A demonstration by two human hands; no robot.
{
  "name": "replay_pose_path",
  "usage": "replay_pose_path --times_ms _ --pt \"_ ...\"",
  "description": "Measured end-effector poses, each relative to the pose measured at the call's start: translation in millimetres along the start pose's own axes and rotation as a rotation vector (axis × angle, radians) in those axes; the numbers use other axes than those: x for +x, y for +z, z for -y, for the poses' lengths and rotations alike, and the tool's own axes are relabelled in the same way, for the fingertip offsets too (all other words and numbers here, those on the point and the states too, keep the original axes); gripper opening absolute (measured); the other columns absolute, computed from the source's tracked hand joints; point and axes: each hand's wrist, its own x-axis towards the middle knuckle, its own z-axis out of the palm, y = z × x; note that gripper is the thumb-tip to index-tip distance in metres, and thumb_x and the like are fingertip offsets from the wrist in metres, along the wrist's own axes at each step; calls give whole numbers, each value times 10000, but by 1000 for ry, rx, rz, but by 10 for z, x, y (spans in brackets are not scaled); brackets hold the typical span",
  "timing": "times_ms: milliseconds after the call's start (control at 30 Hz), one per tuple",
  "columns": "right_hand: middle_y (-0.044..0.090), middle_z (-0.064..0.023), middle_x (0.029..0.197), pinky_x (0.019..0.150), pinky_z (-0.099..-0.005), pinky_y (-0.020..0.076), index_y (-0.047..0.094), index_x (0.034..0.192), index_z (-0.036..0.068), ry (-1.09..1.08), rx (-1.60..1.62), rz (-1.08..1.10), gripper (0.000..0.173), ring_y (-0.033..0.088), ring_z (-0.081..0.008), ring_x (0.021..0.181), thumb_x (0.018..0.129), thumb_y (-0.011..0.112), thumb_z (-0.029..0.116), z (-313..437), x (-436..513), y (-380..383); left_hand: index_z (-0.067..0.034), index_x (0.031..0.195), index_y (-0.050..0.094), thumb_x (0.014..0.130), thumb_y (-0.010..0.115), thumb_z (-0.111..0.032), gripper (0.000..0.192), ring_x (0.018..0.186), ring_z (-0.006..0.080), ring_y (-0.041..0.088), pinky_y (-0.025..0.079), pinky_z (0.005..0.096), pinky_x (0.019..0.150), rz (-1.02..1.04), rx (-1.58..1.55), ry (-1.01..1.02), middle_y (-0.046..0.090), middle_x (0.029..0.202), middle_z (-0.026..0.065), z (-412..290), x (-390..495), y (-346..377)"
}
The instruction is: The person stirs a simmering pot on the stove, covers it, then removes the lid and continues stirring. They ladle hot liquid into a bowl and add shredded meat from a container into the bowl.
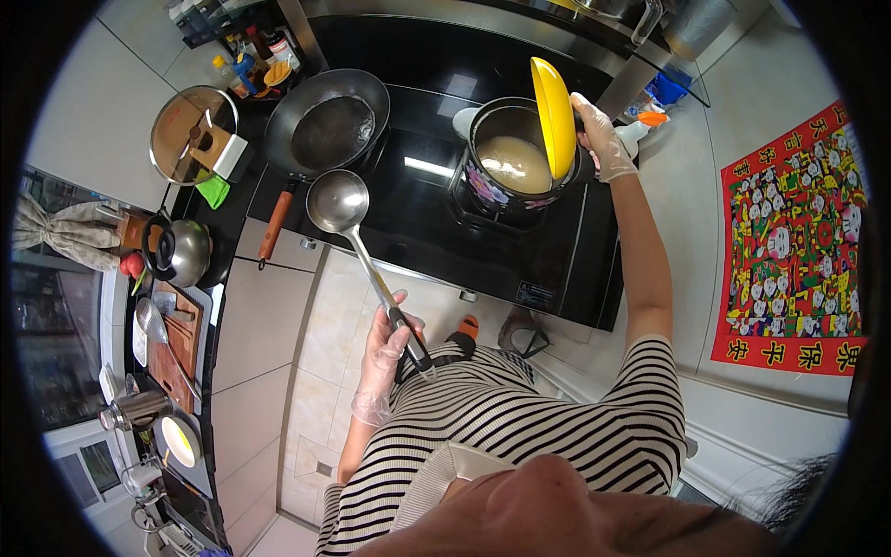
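My left hand (384,348), in a clear plastic glove, grips the black handle of a stainless steel ladle (339,202). The ladle's bowl looks bare and is raised in front of the cooktop, near the wok. With my right hand (603,138), gloved the same way, I hold a yellow bowl (555,122) on edge over a dark pot with printed flowers (491,186). The bowl's lower rim is at the pot's mouth; whether they touch, I cannot tell. Cloudy, pale liquid (514,166) lies inside the pot, which stands on the right burner.
A wok (327,129) with a wooden handle sits on the left of the black glass cooktop (418,209). Left of it are a glass lid (193,136) in a stand, a kettle (182,254) and a cutting board (170,348) with a skimmer (153,322). A spray bottle (637,132) stands behind my right hand.
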Motion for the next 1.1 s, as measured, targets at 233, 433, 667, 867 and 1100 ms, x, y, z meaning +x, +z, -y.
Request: replay_pose_path --times_ms 233,433,667,867,1100 --pt "436 39 678 494 -189 365 605 899 115 -7 -30 -5 486 400 -53 557 840 544 594 -36 25 4 -66 1359 378 851 665 -342 646 756 104 541 452 228 694 -8 0 -7 575 865 47 22 -4 9" --pt "421 37 676 530 -209 383 600 899 113 -22 -82 -18 478 409 -64 592 848 533 584 57 -75 15 -63 1355 382 846 664 -348 648 767 98 528 437 227 713 -13 -3 -9 573 864 43 32 -21 31" --pt "639 -135 1001 826 -327 451 611 1106 -4 -201 -381 -35 600 595 -220 940 848 538 533 122 -185 33 -62 1369 367 841 639 -425 696 801 99 513 404 237 763 -5 30 0 570 880 28 74 -40 12" --pt "654 -127 935 776 -328 471 599 1134 28 -273 -554 -121 533 622 -229 881 864 545 485 256 -383 203 -77 1377 361 840 620 -452 704 863 108 515 407 250 770 49 -20 7 568 915 22 -10 -146 -132" --pt "573 9 987 727 -259 430 565 1105 83 -233 -167 0 404 537 -83 851 923 505 440 798 -714 826 -72 1368 369 845 621 -442 688 851 104 487 377 251 791 103 -105 125 552 899 21 -269 -312 -713"
